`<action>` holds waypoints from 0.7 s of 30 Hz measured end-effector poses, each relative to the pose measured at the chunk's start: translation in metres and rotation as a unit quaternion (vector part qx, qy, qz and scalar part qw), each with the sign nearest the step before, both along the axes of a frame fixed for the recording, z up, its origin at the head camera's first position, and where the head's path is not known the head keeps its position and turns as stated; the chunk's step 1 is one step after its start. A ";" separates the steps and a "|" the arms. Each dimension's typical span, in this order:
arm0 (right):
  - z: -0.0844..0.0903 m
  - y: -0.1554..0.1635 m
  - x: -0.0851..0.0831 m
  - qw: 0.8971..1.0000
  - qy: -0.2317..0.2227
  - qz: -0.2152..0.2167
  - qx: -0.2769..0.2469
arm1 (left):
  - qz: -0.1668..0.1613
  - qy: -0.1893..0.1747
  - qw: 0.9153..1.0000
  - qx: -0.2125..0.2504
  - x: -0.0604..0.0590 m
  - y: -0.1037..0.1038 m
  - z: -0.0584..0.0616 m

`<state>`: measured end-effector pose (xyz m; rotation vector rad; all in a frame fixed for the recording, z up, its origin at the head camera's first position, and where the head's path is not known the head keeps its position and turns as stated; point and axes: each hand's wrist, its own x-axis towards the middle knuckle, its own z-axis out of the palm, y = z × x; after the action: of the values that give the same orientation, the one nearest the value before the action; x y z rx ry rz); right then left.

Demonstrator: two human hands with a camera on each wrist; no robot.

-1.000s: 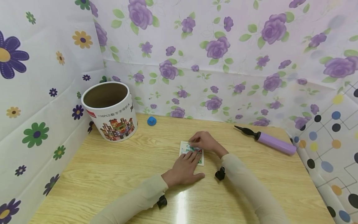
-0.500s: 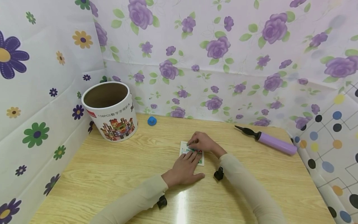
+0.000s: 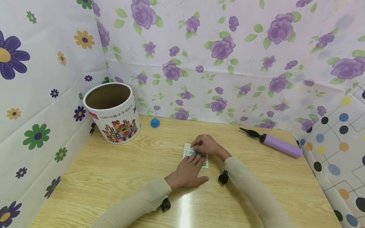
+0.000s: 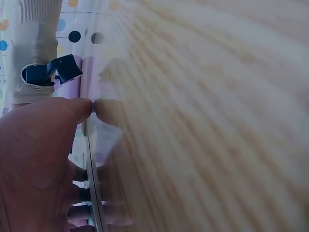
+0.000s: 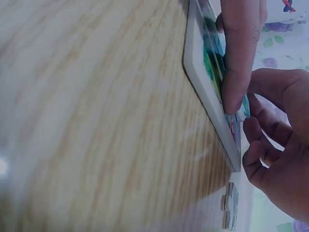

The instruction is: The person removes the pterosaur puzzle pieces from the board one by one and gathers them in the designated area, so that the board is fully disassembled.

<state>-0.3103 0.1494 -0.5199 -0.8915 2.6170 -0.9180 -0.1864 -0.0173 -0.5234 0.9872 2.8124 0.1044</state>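
Observation:
A small jigsaw puzzle board (image 3: 186, 148) with a pale frame and a green, blue and red picture lies flat on the table. My left hand (image 3: 188, 172) rests on it with fingers spread straight and the thumb out on the table. At the board's far side, my right hand (image 3: 207, 144) has thumb and fingers bent together. In the right wrist view it pinches a thin, blue-green puzzle piece (image 5: 245, 107) at the board's surface, by the left hand's fingertip. Its fingers partly hide the piece. A loose puzzle piece (image 5: 232, 208) lies beyond the board's far edge.
A big white bucket (image 3: 125, 123) with printed buildings stands at the back left. Beside it sits a small blue ball-like toy (image 3: 155, 123). A purple hand pump (image 3: 280, 145) with a black nozzle lies at the back right. Patterned cloth walls (image 3: 176, 91) enclose the table (image 3: 114, 177).
My right hand has shifted slightly to the left over the far part of the board, its fingers still bent together. My left hand stays in place on the board.

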 end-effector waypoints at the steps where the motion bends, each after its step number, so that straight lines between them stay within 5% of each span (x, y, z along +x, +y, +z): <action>1: 0.001 0.000 0.000 1.000 -0.002 -0.002 0.002 | 0.000 -0.002 1.000 0.001 0.000 0.000 0.000; 21: 0.011 0.009 0.000 1.000 -0.019 -0.013 -0.003 | -0.001 -0.001 1.000 0.004 0.000 0.000 -0.001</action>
<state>-0.3099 0.1580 -0.5084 -0.8348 2.6014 -0.9403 -0.1865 -0.0173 -0.5244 0.9920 2.8115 0.1148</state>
